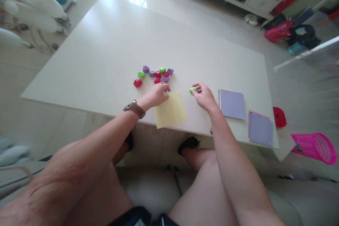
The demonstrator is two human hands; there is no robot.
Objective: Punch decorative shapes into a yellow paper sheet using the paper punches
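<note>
right hand (203, 96) pinched the green piece (191, 91) at 2 o'clock off the yellow sheet (171, 111); left hand (156, 95) at 11, couldn't tell its grip. sheet overhung the worktop (106, 60), so bumping could've dropped it.

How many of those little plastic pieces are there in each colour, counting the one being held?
Red pieces: 4
Purple pieces: 4
Green pieces: 3, one of them in the right hand
Total: 11 in view; the left hand is close to the cluster and could hide more.
</note>
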